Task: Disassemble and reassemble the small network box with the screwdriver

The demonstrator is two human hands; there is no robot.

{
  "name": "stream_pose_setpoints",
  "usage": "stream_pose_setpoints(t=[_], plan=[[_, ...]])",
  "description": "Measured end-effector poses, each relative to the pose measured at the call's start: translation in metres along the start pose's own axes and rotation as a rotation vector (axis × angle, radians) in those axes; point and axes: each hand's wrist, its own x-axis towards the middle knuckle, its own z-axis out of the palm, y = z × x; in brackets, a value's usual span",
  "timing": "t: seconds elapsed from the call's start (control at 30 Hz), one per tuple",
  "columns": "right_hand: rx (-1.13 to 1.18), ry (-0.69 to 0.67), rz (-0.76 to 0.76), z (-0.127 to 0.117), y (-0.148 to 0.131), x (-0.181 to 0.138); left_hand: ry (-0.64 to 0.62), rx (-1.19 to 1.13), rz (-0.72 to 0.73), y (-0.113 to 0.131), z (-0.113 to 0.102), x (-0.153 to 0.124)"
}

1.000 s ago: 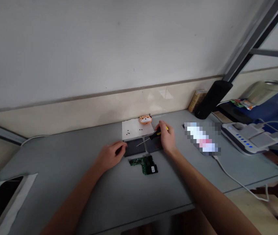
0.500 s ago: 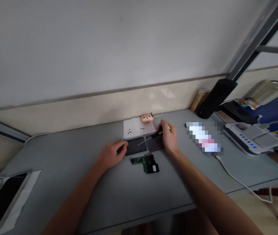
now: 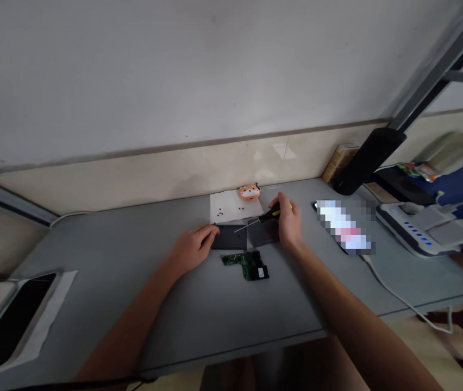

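Observation:
My left hand [image 3: 193,247] pinches the left edge of a flat dark casing panel [image 3: 229,241] on the desk, thumb and fingers close together. In my right hand [image 3: 291,220] is a screwdriver [image 3: 270,214] with a black and yellow handle. Its thin metal shaft slants left, and the tip is over the panel; contact cannot be made out. A second dark panel [image 3: 260,233] lies against the first on the right, partly behind my right hand. Nearer to me is a green circuit board [image 3: 245,265] with a black part and a white label.
Several tiny screws [image 3: 220,212] lie on white paper [image 3: 229,201], beside an orange animal-faced case [image 3: 249,191]. Right are a lit phone [image 3: 343,228] on a cable, a power strip [image 3: 414,231] and a black cylinder [image 3: 368,160]. A dark-screened device [image 3: 15,320] is at left.
The whole view has shifted slightly, so things appear a little higher and further right. My left fingers are drawn closer together at the panel's edge. The screwdriver stays over the same panel.

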Motion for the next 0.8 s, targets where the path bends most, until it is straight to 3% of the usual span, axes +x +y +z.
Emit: stream_pose_setpoints(t=[0.37, 0.7, 0.8], plan=[[-0.024, -0.053, -0.007, 0.0003, 0.0015, -0.0031, 0.029, -0.001, 0.019, -0.0008, 0.0013, 0.0], [-0.002, -0.027, 0.027, -0.0008, 0.0027, -0.0009, 0.053, -0.011, 0.068, 0.0025, 0.0005, 0.0001], [-0.01, 0.027, -0.039, -0.0025, 0.002, -0.0001, 0.062, -0.009, 0.06, 0.0017, 0.0007, -0.0003]])
